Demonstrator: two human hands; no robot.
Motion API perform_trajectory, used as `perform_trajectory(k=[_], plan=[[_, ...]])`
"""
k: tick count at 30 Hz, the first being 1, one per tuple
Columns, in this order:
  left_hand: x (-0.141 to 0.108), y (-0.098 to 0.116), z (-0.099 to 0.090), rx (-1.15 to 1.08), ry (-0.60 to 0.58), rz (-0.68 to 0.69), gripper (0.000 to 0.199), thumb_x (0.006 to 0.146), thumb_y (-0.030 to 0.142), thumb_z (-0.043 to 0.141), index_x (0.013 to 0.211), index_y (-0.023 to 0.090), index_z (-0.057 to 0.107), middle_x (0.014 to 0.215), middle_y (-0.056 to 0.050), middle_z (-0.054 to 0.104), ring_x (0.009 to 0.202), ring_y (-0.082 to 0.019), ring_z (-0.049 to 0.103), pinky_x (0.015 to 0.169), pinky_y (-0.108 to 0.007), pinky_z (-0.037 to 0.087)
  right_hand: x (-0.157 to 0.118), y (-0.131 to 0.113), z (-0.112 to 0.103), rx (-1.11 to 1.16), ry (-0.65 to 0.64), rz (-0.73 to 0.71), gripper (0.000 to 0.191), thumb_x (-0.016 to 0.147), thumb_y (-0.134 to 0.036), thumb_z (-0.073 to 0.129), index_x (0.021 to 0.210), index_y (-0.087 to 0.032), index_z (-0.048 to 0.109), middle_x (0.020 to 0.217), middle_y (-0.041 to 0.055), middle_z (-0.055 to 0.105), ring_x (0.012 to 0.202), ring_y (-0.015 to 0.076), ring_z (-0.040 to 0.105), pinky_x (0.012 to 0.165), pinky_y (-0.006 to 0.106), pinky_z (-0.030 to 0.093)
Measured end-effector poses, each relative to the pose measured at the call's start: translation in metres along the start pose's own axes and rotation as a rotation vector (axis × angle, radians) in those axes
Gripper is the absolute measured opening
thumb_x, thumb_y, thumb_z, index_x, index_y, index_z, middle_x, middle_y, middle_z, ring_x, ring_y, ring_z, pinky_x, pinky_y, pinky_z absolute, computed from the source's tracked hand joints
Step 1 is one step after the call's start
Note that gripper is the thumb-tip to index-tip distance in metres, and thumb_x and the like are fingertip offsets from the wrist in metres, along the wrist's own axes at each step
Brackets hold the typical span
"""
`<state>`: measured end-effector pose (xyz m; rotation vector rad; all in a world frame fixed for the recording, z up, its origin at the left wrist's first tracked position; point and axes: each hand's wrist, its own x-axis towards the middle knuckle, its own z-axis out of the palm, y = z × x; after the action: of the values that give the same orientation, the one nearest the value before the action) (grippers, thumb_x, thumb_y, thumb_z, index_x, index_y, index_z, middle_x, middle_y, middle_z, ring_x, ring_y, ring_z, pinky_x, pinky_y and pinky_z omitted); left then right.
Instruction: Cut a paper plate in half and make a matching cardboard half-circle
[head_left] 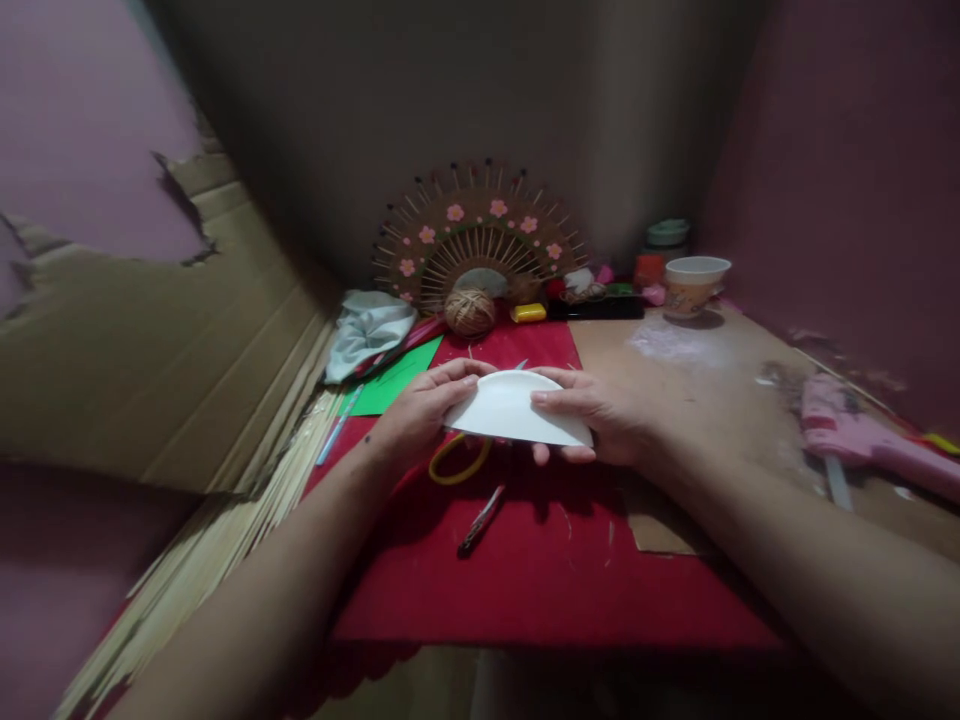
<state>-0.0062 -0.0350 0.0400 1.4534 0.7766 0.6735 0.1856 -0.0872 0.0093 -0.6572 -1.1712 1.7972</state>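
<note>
A white half-round piece of card (517,408) is held above the red cloth, its curved edge away from me and its straight edge toward me. My left hand (431,400) pinches its left end, thumb on top. On the right side my right hand (600,410) grips it, with the thumb across the upper face and fingertips showing below the straight edge. Beneath the card lie scissors with a yellow handle loop (459,462), mostly hidden. Nearer to me is a thin pen or brush (481,520) on the red cloth (540,590).
A decorated fan (465,225) stands at the back behind a twine ball (470,312). A paper cup (694,288) is back right; a pink glue gun (862,435) lies on the right-hand board. Green paper (394,378), thin sticks (217,540) and torn cardboard (165,360) are left.
</note>
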Motion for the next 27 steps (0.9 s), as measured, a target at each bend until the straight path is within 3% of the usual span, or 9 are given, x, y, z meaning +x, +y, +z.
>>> perform_trajectory(k=[7,16,20,22,27], plan=[[-0.0031,0.0010,-0.0028,0.077,-0.064,0.026,0.028,0.077,0.026,0.054,0.103,0.018,0.055,0.085,-0.002,0.058,0.060,-0.007,0.050,0.048,-0.016,0.036,0.0000,0.0001,-0.0006,-0.015,0.027,0.010,0.045,0.081,-0.020,0.048,0.124,-0.017,0.036,0.076,0.0078,0.061,0.051,0.0152,0.062,0.025,0.013,0.034],[-0.0040,-0.0021,-0.0009,0.260,-0.037,0.044,0.021,0.077,0.030,0.055,0.096,0.019,0.053,0.080,0.001,0.055,0.060,-0.008,0.048,0.048,-0.016,0.035,0.0007,0.0032,0.0042,-0.034,-0.007,0.016,0.039,0.081,-0.020,0.045,0.119,-0.016,0.039,0.072,0.0047,0.060,0.047,0.0137,0.061,0.024,0.013,0.033],[-0.0038,-0.0057,0.0033,0.209,-0.119,0.084,0.043,0.074,0.030,0.060,0.113,0.023,0.046,0.091,-0.003,0.057,0.065,-0.010,0.053,0.051,-0.017,0.039,0.0013,0.0039,0.0041,-0.031,-0.025,0.021,0.037,0.082,-0.020,0.046,0.117,-0.016,0.040,0.071,0.0046,0.060,0.048,0.0140,0.061,0.025,0.013,0.033],[-0.0040,-0.0062,0.0046,0.210,-0.098,0.099,0.047,0.073,0.029,0.062,0.117,0.023,0.046,0.093,-0.004,0.059,0.064,-0.011,0.053,0.051,-0.018,0.040,0.0022,0.0045,0.0024,-0.010,-0.041,0.015,0.037,0.081,-0.021,0.047,0.117,-0.016,0.039,0.073,0.0050,0.060,0.050,0.0146,0.062,0.026,0.013,0.036],[-0.0062,-0.0039,0.0055,0.387,0.041,0.105,0.029,0.071,0.032,0.063,0.098,0.020,0.063,0.082,-0.002,0.063,0.057,-0.008,0.050,0.046,-0.017,0.036,0.0046,0.0079,-0.0001,-0.008,-0.041,0.017,0.034,0.080,-0.026,0.050,0.111,-0.017,0.042,0.081,0.0066,0.059,0.056,0.0174,0.064,0.032,0.019,0.045]])
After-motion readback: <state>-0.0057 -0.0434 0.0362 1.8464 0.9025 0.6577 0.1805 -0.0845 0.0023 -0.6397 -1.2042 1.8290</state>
